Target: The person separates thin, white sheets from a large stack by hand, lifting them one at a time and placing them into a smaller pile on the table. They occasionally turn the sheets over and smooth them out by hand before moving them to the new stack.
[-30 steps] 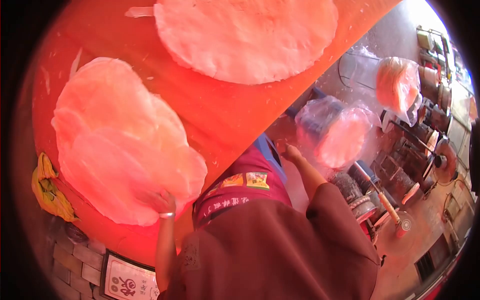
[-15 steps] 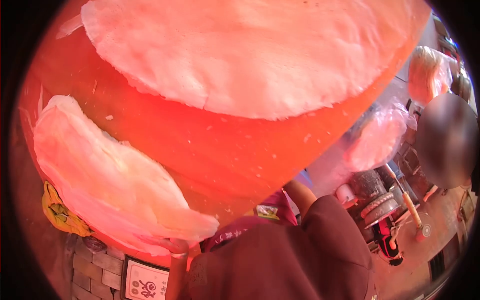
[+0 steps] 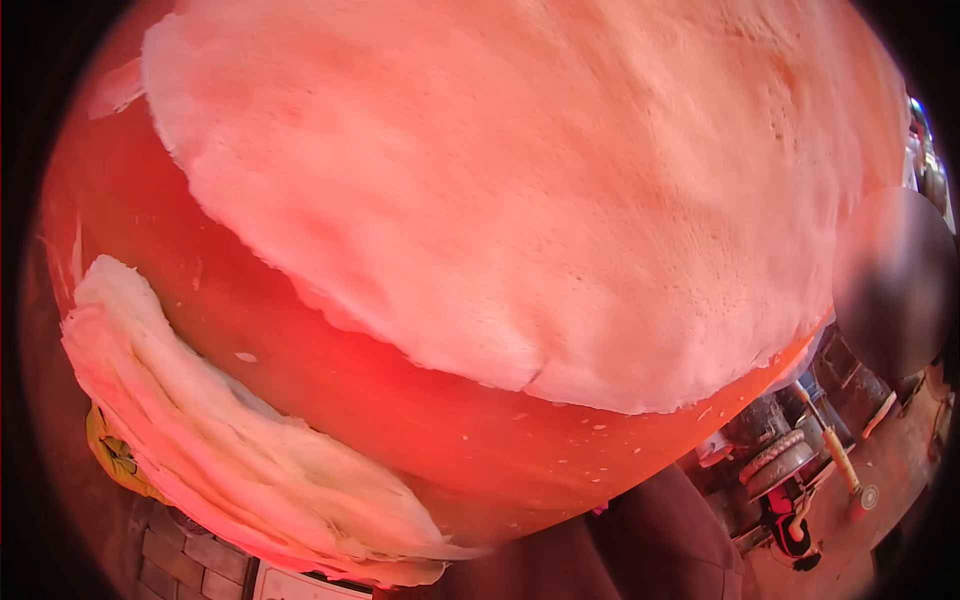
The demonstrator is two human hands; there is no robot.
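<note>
A large thin pale sheet (image 3: pixel 520 200) with a ragged edge lies across the red-orange surface (image 3: pixel 400 420), reaching out at the top of the view. Along the lower left edge rests a folded, layered pale sheet (image 3: pixel 250 450). Small white flakes dot the red surface between the two. Neither of my hands shows. Dark clothing (image 3: pixel 640 540) fills the bottom centre, below the surface's edge.
A yellow cloth-like thing (image 3: pixel 115 455) sits under the left edge, above grey bricks (image 3: pixel 185 555). A framed white panel (image 3: pixel 305 583) is at the bottom. On the right stand metal equipment (image 3: pixel 780 465), a long handle (image 3: pixel 838 450) and a blurred dark round shape (image 3: pixel 893 285).
The large sheet now spreads further down and right over the surface. The folded sheet sits lower, with more creases showing. The hand and forearm at the bottom have left view, and the bagged items are hidden.
</note>
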